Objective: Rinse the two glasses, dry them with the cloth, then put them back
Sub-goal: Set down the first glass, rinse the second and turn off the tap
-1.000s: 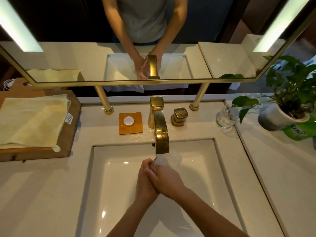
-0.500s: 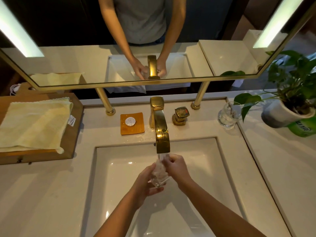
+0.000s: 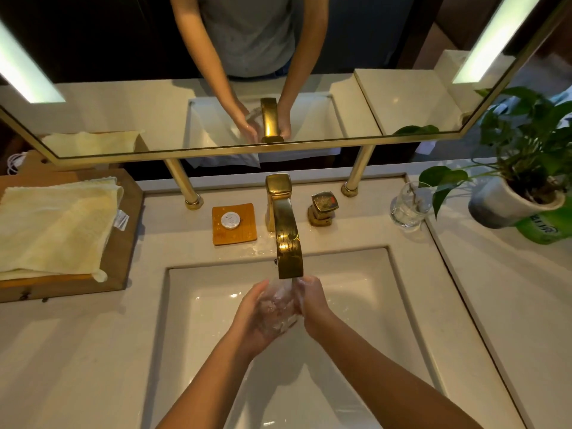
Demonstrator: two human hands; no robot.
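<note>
two glasses in the job, neither finished as far as i can judge. sink [image 3: 192,329] is the big thing here, white basin set in the beige counter, gold faucet [image 3: 286,233] reaching over its back edge with water coming off the spout. cloth [image 3: 52,230] lies folded on the wooden tray [image 3: 123,243] at far left, well apart from the hands, looks unused, so drying is all left, then putting back. left hand [image 3: 250,320] cups under and around glass one [image 3: 280,308], right hand [image 3: 311,305] presses its other side, both clamped on it over the basin, just under the spout. glass is tilted, long axis running up-left to down-right, which end is the mouth i cannot tell through the water blur. glass two [image 3: 408,207] stands upright by the plant pot [image 3: 507,202] at right, mouth up, not rinsed yet by my read
</note>
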